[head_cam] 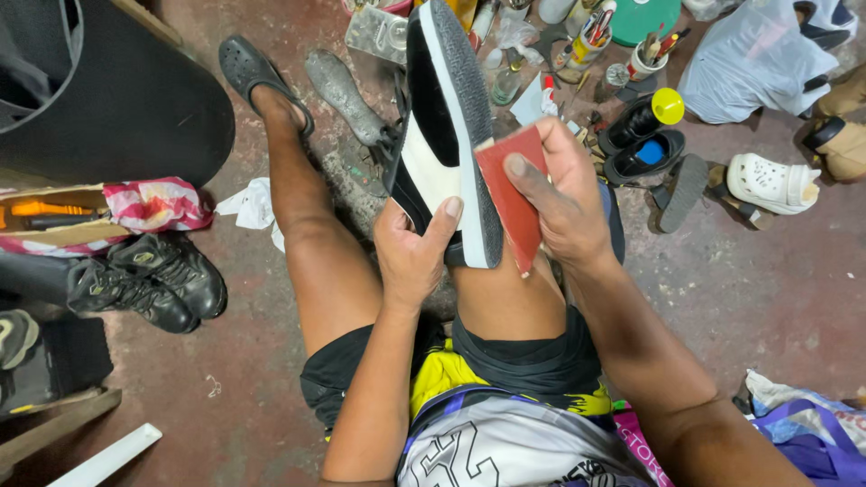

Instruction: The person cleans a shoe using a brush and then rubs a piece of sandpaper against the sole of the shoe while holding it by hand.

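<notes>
Black-and-white slip-on shoe (442, 135) held sole-side up above the knees, left hand (410, 252) wrapped around its heel end, thumb on the sole edge, right hand (564, 203) pinching red sandpaper (510, 194) flat against the grey sole, black boots (149, 275) on floor well left, white clog (771, 183) far right

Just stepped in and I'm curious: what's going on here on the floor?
A person sits on the floor with a black-and-white slip-on shoe propped on one knee. The left hand grips it at the heel end, sole edge turned up. The right hand presses a red sheet of sandpaper against the sole's edge. Black boots, a white clog and pots of tools lie around.
</notes>
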